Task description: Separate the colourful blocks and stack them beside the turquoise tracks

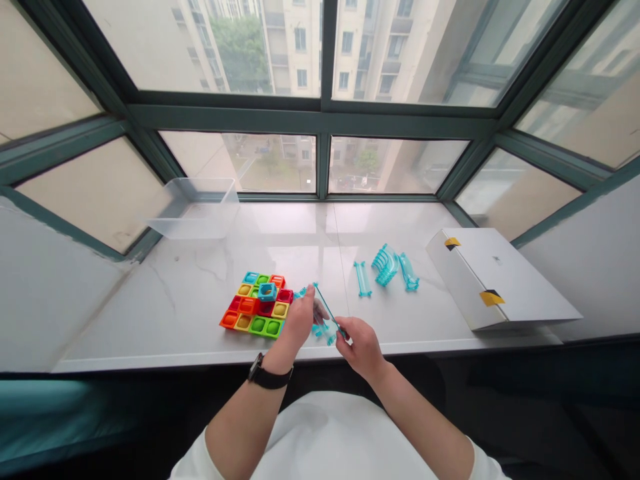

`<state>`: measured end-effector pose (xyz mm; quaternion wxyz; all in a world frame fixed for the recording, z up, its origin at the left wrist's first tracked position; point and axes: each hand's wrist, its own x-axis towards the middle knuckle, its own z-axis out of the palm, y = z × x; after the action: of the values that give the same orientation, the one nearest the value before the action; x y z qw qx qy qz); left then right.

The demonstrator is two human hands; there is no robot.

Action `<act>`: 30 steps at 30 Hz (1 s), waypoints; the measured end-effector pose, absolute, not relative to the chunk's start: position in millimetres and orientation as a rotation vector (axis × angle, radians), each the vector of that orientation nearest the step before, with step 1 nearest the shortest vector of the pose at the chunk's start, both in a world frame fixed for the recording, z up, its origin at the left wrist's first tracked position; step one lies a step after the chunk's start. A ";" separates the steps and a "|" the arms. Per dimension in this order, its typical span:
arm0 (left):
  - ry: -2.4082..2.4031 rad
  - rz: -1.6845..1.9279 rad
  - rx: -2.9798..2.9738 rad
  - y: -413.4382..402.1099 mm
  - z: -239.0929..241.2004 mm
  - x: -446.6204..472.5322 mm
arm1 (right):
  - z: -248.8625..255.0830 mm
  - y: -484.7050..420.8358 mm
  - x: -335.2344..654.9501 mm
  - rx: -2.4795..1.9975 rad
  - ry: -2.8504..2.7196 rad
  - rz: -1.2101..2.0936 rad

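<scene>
Two hands hold teal rail, long axis slanting far-left.

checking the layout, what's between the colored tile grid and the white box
The head view shows the left hand and right hand holding a clear teal track piece, then a straight teal rail and a curved teal ramp.

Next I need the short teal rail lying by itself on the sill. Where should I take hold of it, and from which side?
Pinch the short teal rail mid-length across its two side bars, coming down from above on the near side. It lies flat, pointing toward you, so its narrow width should fit between finger and thumb; the curved teal piece close by crowds its right side.
</scene>
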<state>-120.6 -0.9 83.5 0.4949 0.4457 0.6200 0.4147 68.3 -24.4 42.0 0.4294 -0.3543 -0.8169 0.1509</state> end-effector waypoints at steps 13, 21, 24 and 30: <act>1.588 1.085 1.132 4.9 75.1 -105.9 | 29.4 -29.9 74.4 -1.062 -1.951 0.503; 1.510 1.008 1.166 -10.6 58.6 -76.8 | 24.4 -23.3 79.8 -1.130 -1.856 0.543; 1.422 0.976 1.282 -26.8 52.0 -57.4 | 24.3 -14.5 85.6 -1.200 -1.757 0.566; 1.298 0.927 1.416 -35.8 40.0 -43.5 | 19.0 -6.1 105.1 -1.312 -1.655 0.602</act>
<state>-43.5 -35.8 40.0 0.4833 0.5810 0.5330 0.3804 105.1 -6.1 19.0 0.4551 -0.5320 -0.6710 0.2441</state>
